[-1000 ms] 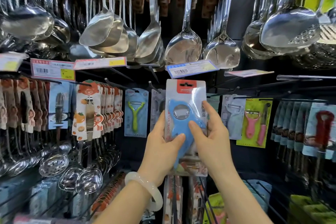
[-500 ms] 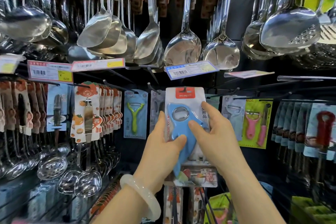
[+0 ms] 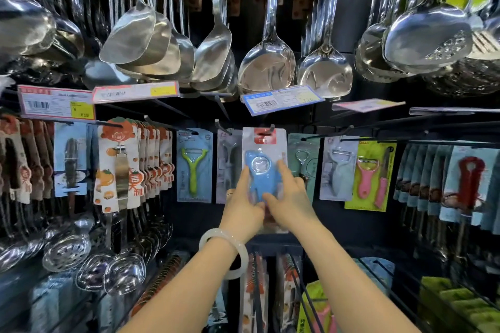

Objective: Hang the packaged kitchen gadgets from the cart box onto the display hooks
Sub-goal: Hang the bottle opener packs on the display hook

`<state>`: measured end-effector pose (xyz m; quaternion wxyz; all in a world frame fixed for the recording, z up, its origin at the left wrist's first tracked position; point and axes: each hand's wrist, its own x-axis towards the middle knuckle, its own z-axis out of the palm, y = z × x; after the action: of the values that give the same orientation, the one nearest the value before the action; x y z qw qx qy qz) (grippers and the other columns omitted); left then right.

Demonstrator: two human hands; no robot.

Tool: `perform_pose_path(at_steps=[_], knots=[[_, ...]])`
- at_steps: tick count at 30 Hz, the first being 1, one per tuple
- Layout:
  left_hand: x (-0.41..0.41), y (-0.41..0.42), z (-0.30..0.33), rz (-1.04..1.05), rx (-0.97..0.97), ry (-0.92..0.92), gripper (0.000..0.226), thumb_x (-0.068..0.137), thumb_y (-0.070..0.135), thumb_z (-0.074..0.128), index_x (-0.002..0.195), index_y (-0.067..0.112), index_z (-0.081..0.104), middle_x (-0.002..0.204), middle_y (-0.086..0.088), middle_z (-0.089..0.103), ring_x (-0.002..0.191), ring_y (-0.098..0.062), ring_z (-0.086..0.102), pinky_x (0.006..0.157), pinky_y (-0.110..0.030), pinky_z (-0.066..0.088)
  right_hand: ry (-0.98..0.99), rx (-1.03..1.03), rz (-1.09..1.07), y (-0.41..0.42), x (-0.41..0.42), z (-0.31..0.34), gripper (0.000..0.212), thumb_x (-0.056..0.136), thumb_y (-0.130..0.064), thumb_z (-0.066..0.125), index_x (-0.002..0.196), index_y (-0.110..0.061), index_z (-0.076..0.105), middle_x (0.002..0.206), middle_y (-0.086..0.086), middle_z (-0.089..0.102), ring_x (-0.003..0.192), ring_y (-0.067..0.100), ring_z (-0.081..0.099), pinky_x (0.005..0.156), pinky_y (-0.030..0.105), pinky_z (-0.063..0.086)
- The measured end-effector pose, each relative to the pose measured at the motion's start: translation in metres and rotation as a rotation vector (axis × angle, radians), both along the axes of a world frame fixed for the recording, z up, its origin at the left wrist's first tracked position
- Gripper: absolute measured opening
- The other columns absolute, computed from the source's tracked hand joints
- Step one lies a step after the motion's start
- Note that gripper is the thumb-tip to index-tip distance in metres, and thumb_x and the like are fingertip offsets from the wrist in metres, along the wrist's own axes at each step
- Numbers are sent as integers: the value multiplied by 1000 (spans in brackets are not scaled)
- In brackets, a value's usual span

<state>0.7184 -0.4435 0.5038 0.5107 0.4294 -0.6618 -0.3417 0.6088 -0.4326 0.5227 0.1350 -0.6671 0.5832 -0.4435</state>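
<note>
Left hand (image 3: 241, 209) and right hand (image 3: 290, 204) both grip lower half of blue gadget pack (image 3: 263, 159), thumbs pressed on front. Pack top sits at display hook (image 3: 271, 128), directly above hands. Green peeler pack (image 3: 194, 165) hangs left of left hand; pink peeler pack (image 3: 370, 174) right of right hand. Steel ladles (image 3: 266, 67) overhead.

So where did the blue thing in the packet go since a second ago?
Both hands carried the blue gadget packet away from the camera toward the rack, and its red top now sits at a display hook. The left hand and right hand grip it as before. The green peeler packet and the big ladles hang where they were.
</note>
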Motion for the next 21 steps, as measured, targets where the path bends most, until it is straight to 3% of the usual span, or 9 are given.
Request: perform_pose_path(at_steps=[4, 6, 8, 14, 18, 21], knots=[[-4, -5, -13, 92, 89, -239, 85, 88, 13, 53, 148, 45, 3, 144, -10, 32, 118, -28, 50, 97, -41, 48, 82, 17, 1, -7, -2, -21, 79, 93, -15, 52, 149, -34, -1, 143, 8, 22, 117, 24, 44, 95, 31, 39], [-6, 1, -25, 177, 159, -503, 83, 91, 18, 51, 151, 35, -4, 154, -16, 10, 137, -36, 27, 111, -42, 32, 173, 41, -54, -4, -6, -35, 80, 93, -18, 53, 150, -29, -1, 152, 10, 13, 135, 29, 29, 107, 35, 33], [-10, 15, -38, 209, 176, -737, 79, 94, 21, 49, 151, 22, -5, 158, -16, -5, 145, -34, 4, 117, -43, 18, 287, 114, -112, 3, -14, -53, 77, 94, -23, 52, 151, -24, 0, 155, 11, 7, 140, 32, 18, 111, 38, 27], [-45, 60, -68, 163, -1, -1095, 67, 98, 32, 43, 151, 13, 7, 159, -11, 1, 147, -29, 0, 118, -45, 9, 506, 132, -208, 54, -52, -98, 59, 97, -27, 45, 149, -16, 17, 156, 10, 10, 143, 29, 11, 114, 36, 18], [-95, 94, -82, 88, -193, -1136, 68, 95, 28, 47, 150, 14, 11, 159, -11, 6, 146, -28, 4, 117, -44, 7, 607, 122, -285, 104, -97, -124, 62, 94, -25, 49, 147, -14, 20, 155, 11, 15, 143, 27, 12, 114, 36, 15], [-142, 129, -102, -8, -305, -1137, 61, 88, 27, 52, 143, 16, 27, 151, -10, 25, 141, -28, 20, 115, -43, 17, 633, 201, -326, 147, -137, -147, 69, 85, -20, 61, 145, -9, 28, 150, 17, 26, 140, 33, 21, 112, 38, 23]])
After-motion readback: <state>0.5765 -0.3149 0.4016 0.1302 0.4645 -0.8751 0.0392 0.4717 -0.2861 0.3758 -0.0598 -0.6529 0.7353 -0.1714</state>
